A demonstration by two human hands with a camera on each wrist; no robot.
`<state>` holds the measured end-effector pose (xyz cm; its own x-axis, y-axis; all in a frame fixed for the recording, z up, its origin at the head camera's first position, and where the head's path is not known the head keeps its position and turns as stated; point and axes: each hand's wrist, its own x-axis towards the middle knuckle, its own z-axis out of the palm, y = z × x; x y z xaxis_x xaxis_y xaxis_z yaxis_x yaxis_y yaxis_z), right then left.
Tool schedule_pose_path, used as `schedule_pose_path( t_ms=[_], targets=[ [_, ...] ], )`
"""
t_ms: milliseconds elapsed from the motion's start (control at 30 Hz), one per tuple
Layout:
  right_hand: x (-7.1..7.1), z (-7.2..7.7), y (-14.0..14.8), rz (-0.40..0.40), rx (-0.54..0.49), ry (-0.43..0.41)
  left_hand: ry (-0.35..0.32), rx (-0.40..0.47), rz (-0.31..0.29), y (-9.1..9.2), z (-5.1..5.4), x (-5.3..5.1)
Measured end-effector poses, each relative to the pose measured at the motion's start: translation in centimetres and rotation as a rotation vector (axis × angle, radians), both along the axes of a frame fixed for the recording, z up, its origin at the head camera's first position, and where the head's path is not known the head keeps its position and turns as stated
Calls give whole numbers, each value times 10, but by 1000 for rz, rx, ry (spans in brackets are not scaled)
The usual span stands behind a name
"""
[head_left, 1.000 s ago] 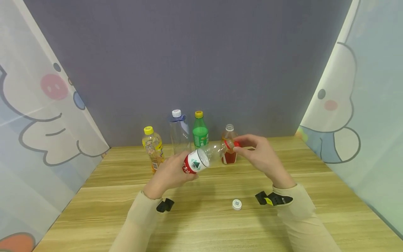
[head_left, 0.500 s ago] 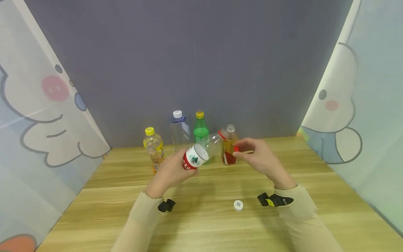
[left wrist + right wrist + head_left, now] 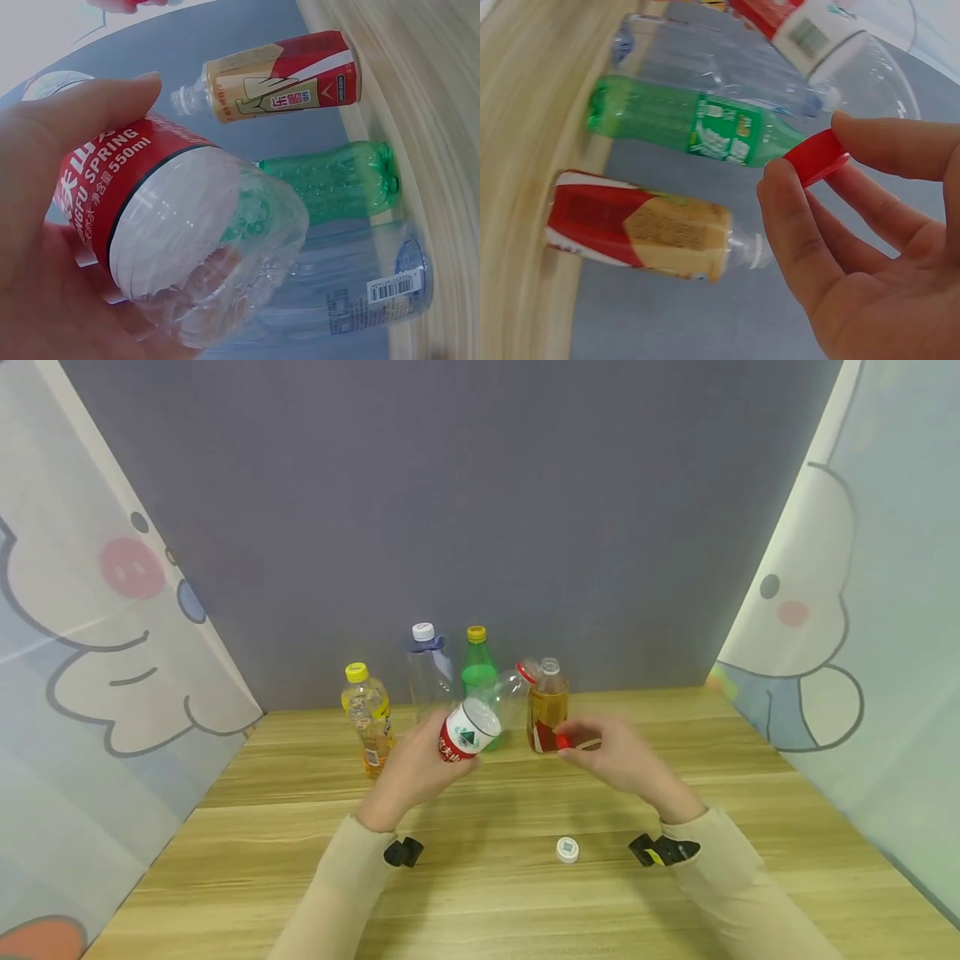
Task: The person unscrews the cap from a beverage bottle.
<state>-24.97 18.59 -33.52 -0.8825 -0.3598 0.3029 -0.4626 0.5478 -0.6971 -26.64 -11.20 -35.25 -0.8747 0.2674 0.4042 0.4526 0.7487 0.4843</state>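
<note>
Around a clear plastic water bottle [image 3: 469,729] with a red and white label, my left hand [image 3: 412,772] keeps a grip above the table. The bottle is tilted, its uncapped neck with a red ring pointing up and right. Between thumb and fingers my right hand [image 3: 622,758] pinches a red bottle cap [image 3: 816,157], apart from the bottle's mouth. Behind that hand stands an uncapped bottle [image 3: 550,706] with a red and gold label. A white bottle cap [image 3: 567,850] lies on the table between the wrists.
At the back stand a green bottle with a yellow cap [image 3: 478,668] and a tall clear bottle with a white cap [image 3: 427,672]. A yellow-capped bottle [image 3: 366,718] stands left. A grey panel [image 3: 450,510] rises behind the wooden table [image 3: 487,902].
The red cap has come away from the water bottle's neck in my right hand, which has moved down. The bottle's neck has swung upward and slightly left.
</note>
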Motion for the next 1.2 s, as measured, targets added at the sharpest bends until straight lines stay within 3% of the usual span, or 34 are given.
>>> schedule_pose_path(
  t_ms=[533, 933, 1200],
  targets=[
    [6, -34, 13, 33, 206, -75, 7, 108, -27, 6, -10, -7],
    [18, -56, 15, -2, 363, -179, -11, 211, -23, 9, -14, -8],
    [24, -63, 12, 1, 407, -200, -14, 237, -25, 9, -14, -8]
  ],
)
